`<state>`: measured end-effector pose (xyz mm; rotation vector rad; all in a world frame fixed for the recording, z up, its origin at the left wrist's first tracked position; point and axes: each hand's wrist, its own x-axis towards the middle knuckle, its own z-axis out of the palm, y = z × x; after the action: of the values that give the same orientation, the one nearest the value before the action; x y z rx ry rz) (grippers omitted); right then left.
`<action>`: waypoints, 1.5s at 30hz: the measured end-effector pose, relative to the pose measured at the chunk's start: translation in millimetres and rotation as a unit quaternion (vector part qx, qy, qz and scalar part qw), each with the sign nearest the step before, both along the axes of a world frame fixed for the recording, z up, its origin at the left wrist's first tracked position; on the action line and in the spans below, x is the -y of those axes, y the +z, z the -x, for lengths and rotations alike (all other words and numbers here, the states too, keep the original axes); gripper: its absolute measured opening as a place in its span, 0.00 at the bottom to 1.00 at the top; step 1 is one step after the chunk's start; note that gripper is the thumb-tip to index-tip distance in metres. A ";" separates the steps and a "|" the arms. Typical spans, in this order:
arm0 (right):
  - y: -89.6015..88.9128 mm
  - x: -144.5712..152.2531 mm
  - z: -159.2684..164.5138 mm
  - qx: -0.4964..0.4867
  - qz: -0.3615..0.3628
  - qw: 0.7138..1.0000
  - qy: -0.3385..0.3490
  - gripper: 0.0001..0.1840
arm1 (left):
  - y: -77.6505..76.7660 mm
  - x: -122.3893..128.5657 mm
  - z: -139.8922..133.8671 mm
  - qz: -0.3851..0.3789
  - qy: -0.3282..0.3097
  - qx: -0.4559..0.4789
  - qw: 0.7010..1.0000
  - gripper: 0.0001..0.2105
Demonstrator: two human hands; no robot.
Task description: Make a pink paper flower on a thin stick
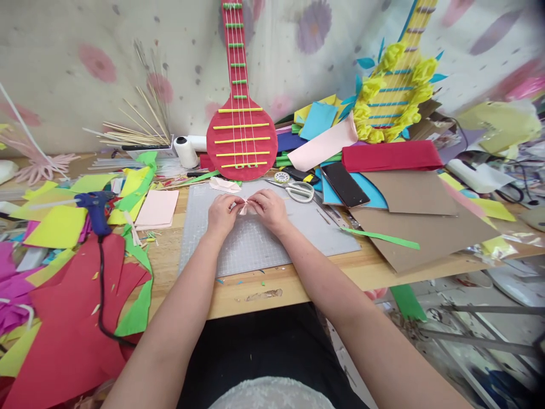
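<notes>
Over the grey cutting mat (251, 244), my left hand (224, 214) and my right hand (269, 209) meet fingertip to fingertip. Both pinch a small, folded piece of pale pink paper (244, 209), mostly hidden by the fingers. Another crumpled pale pink piece (225, 185) lies just beyond my left hand. Scissors (299, 192) with pale handles rest on the mat to the right of my right hand, beside a small white roll (281, 177). A red paper lute-like instrument (242, 139) with yellow strips stands upright behind my hands.
A blue glue gun (97, 211) sits at left among red paper (76, 318) and coloured scraps. Pink paper squares (158, 208) lie nearer the mat. On the right are a black phone (344, 184), brown cardboard (419, 233) and a yellow flowered instrument (389, 96).
</notes>
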<state>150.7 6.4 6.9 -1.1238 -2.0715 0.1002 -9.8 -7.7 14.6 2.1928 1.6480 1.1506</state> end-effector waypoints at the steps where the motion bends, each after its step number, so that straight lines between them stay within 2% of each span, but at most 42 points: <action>1: 0.0 0.6 0.8 -0.001 0.001 1.000 -0.005 0.12 | -0.3 -0.1 0.1 -0.006 0.000 -0.002 1.000 0.03; 12: 5.0 3.8 6.3 0.034 0.033 0.999 -0.008 0.09 | -3.0 -0.1 -2.0 -0.002 0.018 -0.065 0.998 0.04; 19: 5.7 4.0 0.8 0.055 0.034 0.998 -0.026 0.10 | -0.5 1.0 -2.0 -0.020 0.048 -0.035 0.998 0.04; 26: 4.8 5.6 1.6 0.037 0.067 0.996 -0.041 0.09 | -1.3 0.8 -2.0 -0.008 0.040 -0.018 0.999 0.04; 39: 1.0 0.9 -1.0 0.011 0.047 0.999 0.003 0.08 | 1.4 0.0 1.8 -0.010 0.051 -0.009 0.999 0.03; 42: -2.3 0.0 0.5 -0.017 0.060 0.998 -0.016 0.07 | 1.2 1.2 -0.5 -0.012 0.054 0.014 0.998 0.03; 45: -6.2 -2.6 -0.6 -0.059 0.082 0.993 -0.063 0.08 | 1.2 5.2 -4.5 -0.046 0.067 0.064 0.995 0.10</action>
<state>151.3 9.0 0.7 -1.3125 -1.9103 0.2731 -5.3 -12.8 15.9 2.0384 1.7425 1.3986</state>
